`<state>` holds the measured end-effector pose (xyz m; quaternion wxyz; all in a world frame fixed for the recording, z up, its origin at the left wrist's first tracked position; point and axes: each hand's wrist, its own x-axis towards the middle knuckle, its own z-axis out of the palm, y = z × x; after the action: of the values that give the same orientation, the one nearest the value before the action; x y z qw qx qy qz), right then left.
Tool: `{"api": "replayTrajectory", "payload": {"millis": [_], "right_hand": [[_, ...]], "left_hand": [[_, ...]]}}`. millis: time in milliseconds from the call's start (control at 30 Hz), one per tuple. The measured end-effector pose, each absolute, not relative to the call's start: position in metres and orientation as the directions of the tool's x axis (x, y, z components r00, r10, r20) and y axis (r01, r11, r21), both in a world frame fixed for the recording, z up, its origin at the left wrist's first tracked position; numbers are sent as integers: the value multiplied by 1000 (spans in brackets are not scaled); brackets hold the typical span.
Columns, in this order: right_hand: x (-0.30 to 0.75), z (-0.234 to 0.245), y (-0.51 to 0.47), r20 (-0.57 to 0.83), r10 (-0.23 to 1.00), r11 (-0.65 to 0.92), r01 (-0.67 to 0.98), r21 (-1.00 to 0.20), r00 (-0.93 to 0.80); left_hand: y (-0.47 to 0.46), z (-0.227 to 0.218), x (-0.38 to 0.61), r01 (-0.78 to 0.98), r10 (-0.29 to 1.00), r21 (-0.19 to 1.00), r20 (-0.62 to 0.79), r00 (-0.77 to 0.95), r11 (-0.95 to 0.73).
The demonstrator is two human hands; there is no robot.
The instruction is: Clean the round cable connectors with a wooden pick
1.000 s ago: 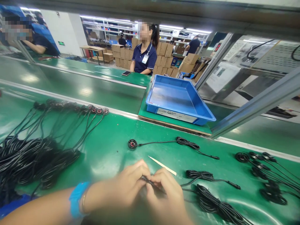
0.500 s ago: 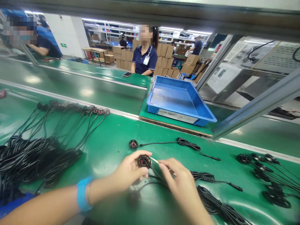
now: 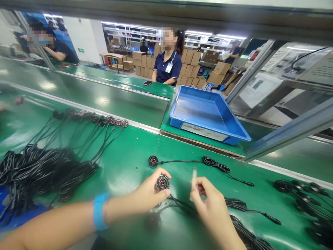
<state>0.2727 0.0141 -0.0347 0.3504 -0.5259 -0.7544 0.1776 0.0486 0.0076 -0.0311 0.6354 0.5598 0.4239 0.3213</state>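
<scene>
My left hand (image 3: 147, 194) pinches a small round black part with a red centre (image 3: 162, 182), face up, its black cable trailing down to the green bench. My right hand (image 3: 208, 203) is closed on a thin pale stick (image 3: 194, 175), held upright and blurred, a short way right of the part. Just beyond my hands lies another round part (image 3: 153, 161) with its coiled cable (image 3: 215, 164) stretched to the right. A blue band sits on my left wrist (image 3: 98, 211).
A big tangle of black cables (image 3: 47, 170) with a row of round parts (image 3: 114, 122) lies at left; more parts (image 3: 299, 194) lie at right. A blue tray (image 3: 208, 116) stands beyond the bench edge. A metal frame post (image 3: 288, 130) slants at right. People sit across the conveyor.
My hands, joined over the part a second ago, have separated. The left lifted the round part face up; the right picked the pale stick off the bench and raised it.
</scene>
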Motion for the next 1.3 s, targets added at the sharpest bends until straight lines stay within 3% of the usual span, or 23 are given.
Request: {"api": "replayTrajectory", "payload": {"millis": [67,167,333,533,767,1033,1300], "right_hand": [[264,-29,6,340,934,349,469,-811,-107],[250,-27,-5,380,919,394,312,-865,-107],[236,-36,-13,530,811,580,449,-679,-247],[235,-44,-13,580,776,618,482,-621,-249],[231,-40,-12,546,806,579,498,-645,-229],[224,-36,-15,327,933,357,514,-780,-152],[225,-47,-19,594,791,568,541,-620,-150]], "left_hand": [[7,-32,50,89,888,985,-170,426,146],[7,-36,53,120,902,987,-149,406,109],[6,-41,55,124,922,989,-120,369,79],[7,-35,56,143,924,988,-113,366,65],[7,-35,55,135,890,987,-142,433,91],[7,-39,51,135,847,983,-179,501,128],[12,-35,53,-20,858,990,-114,501,143]]}}
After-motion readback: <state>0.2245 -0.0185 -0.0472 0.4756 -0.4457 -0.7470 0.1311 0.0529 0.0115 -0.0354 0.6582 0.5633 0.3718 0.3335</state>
